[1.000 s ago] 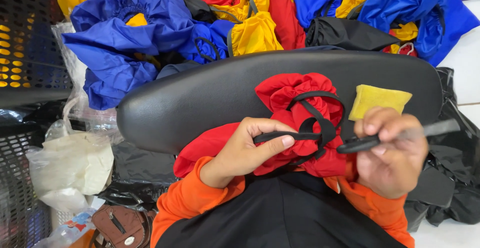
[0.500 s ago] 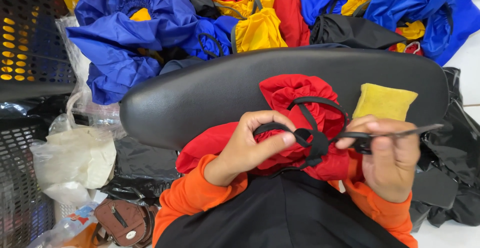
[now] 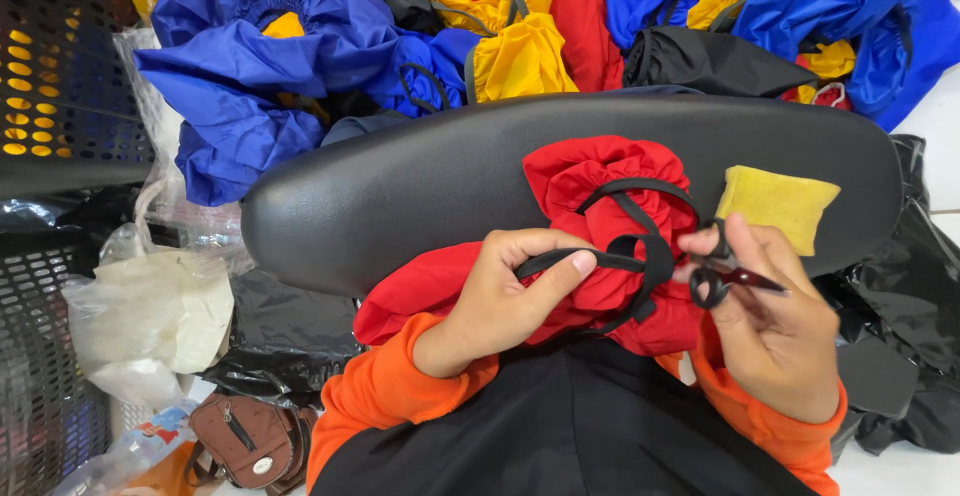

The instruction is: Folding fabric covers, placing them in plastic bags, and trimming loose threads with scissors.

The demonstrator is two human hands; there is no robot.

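Left hand point(image 3: 500, 301) pinches black cord point(image 3: 560, 259) taut over red bag point(image 3: 600, 196); right hand point(image 3: 775, 331) grips scissors point(image 3: 722, 274), just right of cord; cord runs left-right.

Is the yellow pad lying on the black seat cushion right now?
Yes, the yellow pad rests on the black seat cushion, right of the red bag.

A small sewing workshop: heaps of blue bags point(image 3: 270, 86) and yellow bags point(image 3: 520, 56) on the floor, black crates point(image 3: 60, 76), scissors point(image 3: 725, 274) in use.
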